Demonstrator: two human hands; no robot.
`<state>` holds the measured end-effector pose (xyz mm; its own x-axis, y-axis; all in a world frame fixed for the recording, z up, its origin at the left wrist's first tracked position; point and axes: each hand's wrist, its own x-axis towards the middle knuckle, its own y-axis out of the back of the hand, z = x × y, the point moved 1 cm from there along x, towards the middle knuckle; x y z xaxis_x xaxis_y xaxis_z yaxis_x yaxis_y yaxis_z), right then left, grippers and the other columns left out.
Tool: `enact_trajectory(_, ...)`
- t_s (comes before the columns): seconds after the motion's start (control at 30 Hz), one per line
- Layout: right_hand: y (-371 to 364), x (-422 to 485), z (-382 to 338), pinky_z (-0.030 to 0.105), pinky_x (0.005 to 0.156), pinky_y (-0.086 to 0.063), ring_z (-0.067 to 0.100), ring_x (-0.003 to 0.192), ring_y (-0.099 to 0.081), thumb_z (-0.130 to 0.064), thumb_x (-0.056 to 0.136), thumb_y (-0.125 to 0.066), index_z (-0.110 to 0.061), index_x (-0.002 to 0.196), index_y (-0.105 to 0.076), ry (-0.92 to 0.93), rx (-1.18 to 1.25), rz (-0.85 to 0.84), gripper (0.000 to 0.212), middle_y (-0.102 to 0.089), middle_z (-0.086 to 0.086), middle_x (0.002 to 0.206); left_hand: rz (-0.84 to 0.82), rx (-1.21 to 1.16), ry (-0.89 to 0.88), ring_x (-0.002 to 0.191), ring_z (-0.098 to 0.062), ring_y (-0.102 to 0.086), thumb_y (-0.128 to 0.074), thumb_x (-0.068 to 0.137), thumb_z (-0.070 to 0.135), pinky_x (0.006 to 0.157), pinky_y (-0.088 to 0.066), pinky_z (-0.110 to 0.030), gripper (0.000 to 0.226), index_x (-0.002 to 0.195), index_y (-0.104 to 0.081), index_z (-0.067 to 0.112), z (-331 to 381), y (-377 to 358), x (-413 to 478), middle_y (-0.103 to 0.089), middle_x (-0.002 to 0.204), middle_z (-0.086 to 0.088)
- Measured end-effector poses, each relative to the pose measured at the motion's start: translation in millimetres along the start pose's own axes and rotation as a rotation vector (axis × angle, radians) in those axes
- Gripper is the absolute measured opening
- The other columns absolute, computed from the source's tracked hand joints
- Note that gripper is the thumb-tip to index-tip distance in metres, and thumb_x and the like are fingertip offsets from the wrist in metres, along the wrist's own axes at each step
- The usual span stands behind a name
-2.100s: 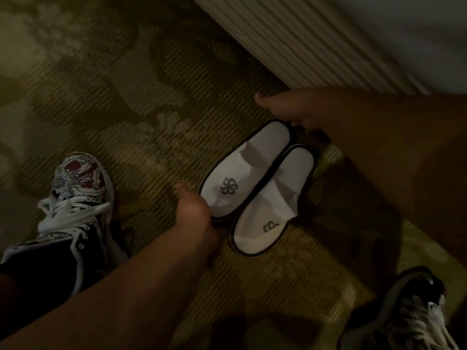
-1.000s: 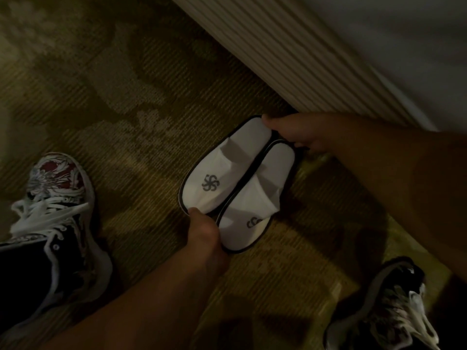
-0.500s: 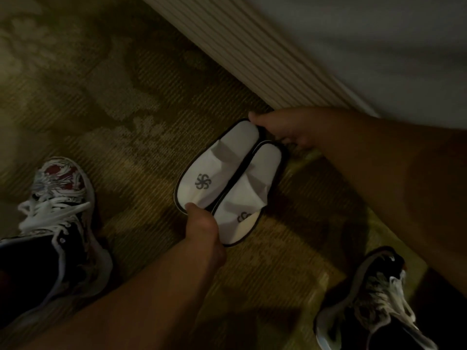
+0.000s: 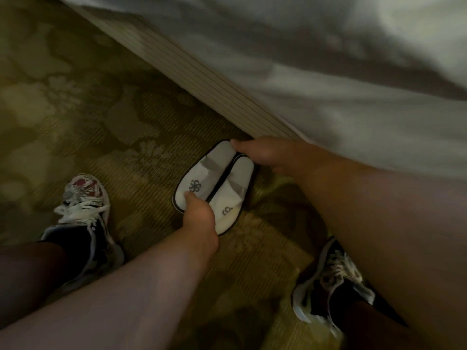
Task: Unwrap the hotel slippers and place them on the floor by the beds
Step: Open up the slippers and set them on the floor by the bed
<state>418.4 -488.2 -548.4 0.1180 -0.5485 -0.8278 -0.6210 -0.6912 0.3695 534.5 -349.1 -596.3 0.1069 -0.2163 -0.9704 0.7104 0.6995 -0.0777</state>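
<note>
The slippers (image 4: 236, 178) lie side by side and touching on the carpet (image 4: 106, 137), soles down, white with dark trim. Their heels point to 1 o'clock and their toes to 7 o'clock.

The right hand (image 4: 262, 154) comes in from 4 o'clock. Its curled fingers (image 4: 236, 145) grip the heel ends, right against the foot of the striped bed base (image 4: 202, 72).

The left hand (image 4: 199, 215) reaches in from 7 o'clock and pinches the toe ends. Its thumb lies on top beside a printed logo, and the other fingers are tucked out of sight.

The bed base runs from 10 o'clock to 3 o'clock, closing off the heel side. A white sheet (image 4: 353, 102) hangs above it.

A patterned left shoe (image 4: 83, 205) stands on the carpet at 9 o'clock of the slippers, well apart. The right shoe (image 4: 333, 281) stands at 5 o'clock, partly behind the right forearm.
</note>
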Motion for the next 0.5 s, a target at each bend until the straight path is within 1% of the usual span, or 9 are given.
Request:
enact_trajectory(0.07, -4.1, -31.7, -0.3, 0.035, 0.111, -0.03, 0.024, 0.136, -0.038, -0.071, 0.085, -0.049, -0.015, 0.152, -0.029, 0.019, -0.016, 0.033, 0.089, -0.033, 0.006, 0.155, 0.003, 0.043, -0.044, 0.12, -0.036, -0.055, -0.022, 0.097, 0.069, 0.109, -0.038, -0.053, 0.079, 0.15, -0.041, 0.014, 3.6, 2.8, -22.5, -0.052, 0.144, -0.017)
enact_trajectory(0.13, -5.9, -63.1, -1.9, 0.03, 0.106, -0.031, 0.024, 0.134, -0.04, -0.066, 0.089, -0.046, -0.015, 0.15, -0.033, 0.049, -0.074, 0.082, 0.08, -0.036, 0.006, 0.154, 0.025, 0.103, -0.11, 0.089, -0.031, -0.06, -0.024, 0.099, 0.066, 0.083, -0.05, -0.042, 0.071, 0.138, -0.053, 0.015, 9.3, 6.4, -50.1, -0.063, 0.119, -0.015)
enact_trajectory(0.2, -7.2, -100.2, -4.3, 0.028, 0.095, -0.029, 0.024, 0.137, -0.038, -0.062, 0.092, -0.045, -0.018, 0.15, -0.034, 0.079, -0.116, 0.155, 0.074, -0.035, 0.004, 0.155, 0.047, 0.195, -0.148, 0.069, -0.026, -0.058, -0.026, 0.099, 0.066, 0.055, -0.046, -0.03, 0.062, 0.12, -0.06, 0.018, 15.1, 11.5, -83.7, -0.064, 0.086, -0.011)
enact_trajectory(0.23, -8.0, -113.9, -5.3, 0.031, 0.096, -0.031, 0.024, 0.137, -0.037, -0.061, 0.093, -0.046, -0.019, 0.149, -0.036, 0.083, -0.115, 0.177, 0.071, -0.035, 0.003, 0.155, 0.051, 0.237, -0.163, 0.064, -0.025, -0.059, -0.026, 0.099, 0.066, 0.048, -0.043, -0.026, 0.061, 0.116, -0.062, 0.019, 17.9, 13.4, -98.0, -0.062, 0.077, -0.008)
enact_trajectory(0.33, -10.3, -161.3, -7.5, 0.038, 0.107, -0.033, 0.025, 0.136, -0.041, -0.057, 0.092, -0.052, -0.022, 0.147, -0.039, 0.1, -0.074, 0.243, 0.067, -0.04, 0.001, 0.152, 0.028, 0.318, -0.219, 0.051, -0.026, -0.062, -0.027, 0.098, 0.068, 0.035, -0.042, -0.024, 0.06, 0.114, -0.061, 0.021, 26.1, 19.7, -140.4, -0.062, 0.074, -0.009)
enact_trajectory(0.37, -10.8, -177.5, -8.7, 0.038, 0.108, -0.034, 0.024, 0.135, -0.042, -0.056, 0.091, -0.054, -0.022, 0.146, -0.041, 0.114, -0.063, 0.27, 0.066, -0.042, 0.001, 0.151, 0.005, 0.332, -0.229, 0.052, -0.027, -0.065, -0.029, 0.096, 0.07, 0.034, -0.044, -0.026, 0.061, 0.108, -0.059, 0.019, 28.2, 22.2, -153.4, -0.064, 0.076, -0.011)
enact_trajectory(0.43, -11.2, -209.0, -9.7, 0.037, 0.106, -0.035, 0.023, 0.133, -0.045, -0.056, 0.09, -0.056, -0.023, 0.145, -0.043, 0.144, -0.047, 0.325, 0.065, -0.045, 0.0, 0.148, -0.028, 0.351, -0.251, 0.066, -0.032, -0.07, -0.033, 0.092, 0.073, 0.049, -0.053, -0.036, 0.058, 0.094, -0.054, 0.02, 32.5, 27.9, -176.9, -0.068, 0.08, -0.015)
enact_trajectory(0.47, -11.8, -223.7, -9.4, 0.036, 0.105, -0.036, 0.023, 0.132, -0.046, -0.056, 0.089, -0.057, -0.023, 0.145, -0.044, 0.158, -0.035, 0.341, 0.066, -0.046, 0.0, 0.148, -0.05, 0.353, -0.269, 0.072, -0.034, -0.071, -0.034, 0.091, 0.074, 0.059, -0.057, -0.041, 0.058, 0.092, -0.054, 0.02, 34.2, 32.2, -186.7, -0.068, 0.082, -0.016)
enact_trajectory(0.5, -12.6, -237.6, -8.5, 0.035, 0.104, -0.036, 0.022, 0.132, -0.046, -0.057, 0.089, -0.057, -0.024, 0.145, -0.043, 0.172, -0.024, 0.348, 0.066, -0.046, 0.0, 0.148, -0.077, 0.359, -0.285, 0.081, -0.036, -0.071, -0.034, 0.091, 0.073, 0.07, -0.059, -0.046, 0.061, 0.102, -0.056, 0.017, 35.2, 34.9, -197.3, -0.069, 0.091, -0.018)
